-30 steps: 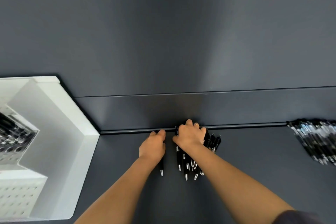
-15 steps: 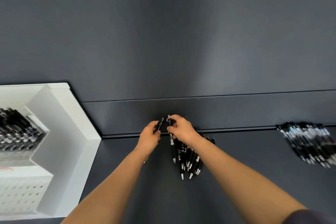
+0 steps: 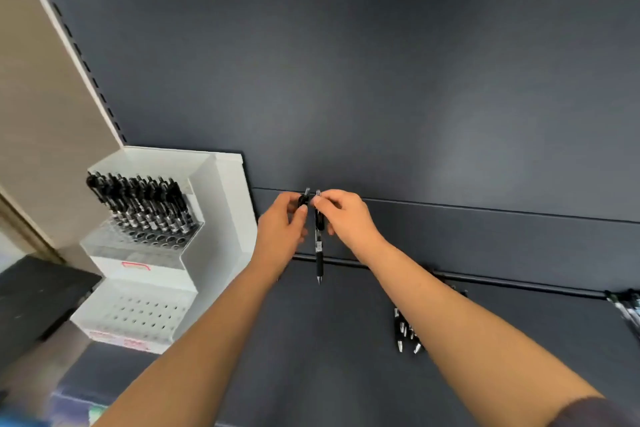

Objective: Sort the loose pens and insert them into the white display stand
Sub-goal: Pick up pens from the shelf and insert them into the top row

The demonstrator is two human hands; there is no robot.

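Partway: white stand (image 3: pixel 227 204) top tier has racked pens (image 3: pixel 145 208), lower holes bare, loose pens (image 3: pixel 405 333) remain on shelf (image 3: pixel 339 364); left grip (image 3: pixel 280 230) & right grip (image 3: pixel 348 218) each pinch a pen (image 3: pixel 318 250).

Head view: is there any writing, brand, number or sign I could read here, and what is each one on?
Nothing here can be read.
Red-bordered label on a step of the white display stand: too blurred to read.
Red-printed strip along the stand's bottom front edge: too blurred to read.
Pale sticker on the pen held by the right hand: too small to read.
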